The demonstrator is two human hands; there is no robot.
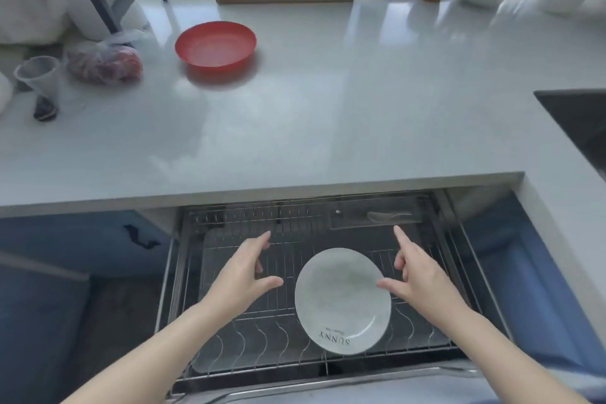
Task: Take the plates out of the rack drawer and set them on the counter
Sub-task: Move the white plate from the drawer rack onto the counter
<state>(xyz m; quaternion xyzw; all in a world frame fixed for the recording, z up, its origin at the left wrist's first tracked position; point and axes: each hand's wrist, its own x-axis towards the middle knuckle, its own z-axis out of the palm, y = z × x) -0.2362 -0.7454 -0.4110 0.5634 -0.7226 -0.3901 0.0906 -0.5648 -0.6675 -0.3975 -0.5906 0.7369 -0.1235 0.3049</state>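
1. White plate (342, 300) sits in the wire rack drawer (426, 272), lower middle of the frame, "SUNNY" printed on its near rim.
2. Left hand (244, 275) hovers left of the plate, fingers spread wide, holding nothing, a clear gap between thumb and rim.
3. Right hand (418, 275) is on the plate's right, also spread and empty, thumb tip right at the rim; can't tell if it's touching.
4. Red plate (215, 46) is on the counter (328, 115), upper left of the frame, well apart from both hands.
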